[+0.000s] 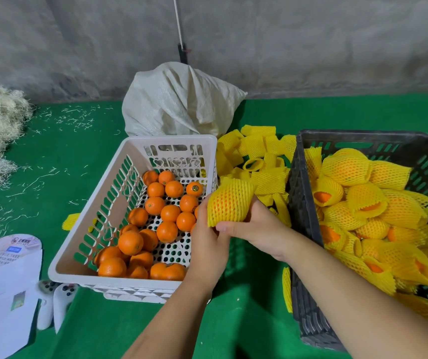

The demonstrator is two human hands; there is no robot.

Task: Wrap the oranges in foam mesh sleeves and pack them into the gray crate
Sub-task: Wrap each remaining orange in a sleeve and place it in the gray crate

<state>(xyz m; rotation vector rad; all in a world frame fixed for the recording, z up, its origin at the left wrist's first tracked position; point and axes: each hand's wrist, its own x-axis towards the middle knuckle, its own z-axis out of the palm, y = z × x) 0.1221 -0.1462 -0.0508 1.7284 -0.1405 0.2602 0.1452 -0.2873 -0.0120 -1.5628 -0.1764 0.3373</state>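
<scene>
- The orange in hand sits inside a yellow foam mesh sleeve, held up between the white basket and the gray crate, above the green table.
- The sleeve covers most of the fruit; orange skin shows through the stretched net, and a slack end of foam stands off the upper right.
- The left hand grips the wrapped fruit from the lower left, fingers curled against the mesh.
- The right hand holds it from the right, its thumb lying along the sleeve's lower edge; the fingers behind are hidden.
- Judged by look, the orange is firm, round and moderately weighty, likely to roll if set down loose; the foam is light, soft and springy, and it should give a surer hold than bare peel.
- The best hold is probably around the fruit's middle through the mesh, not by the loose ends, which would stretch or slip off.
- The bare oranges lie loose in the white basket on the left.
- Spare sleeves are heaped on the table between the two containers.
- Wrapped oranges already pile high in the gray crate, so a new one needs a settled hollow.
- A white sack stands behind the basket, and printed papers lie at the near left.
</scene>
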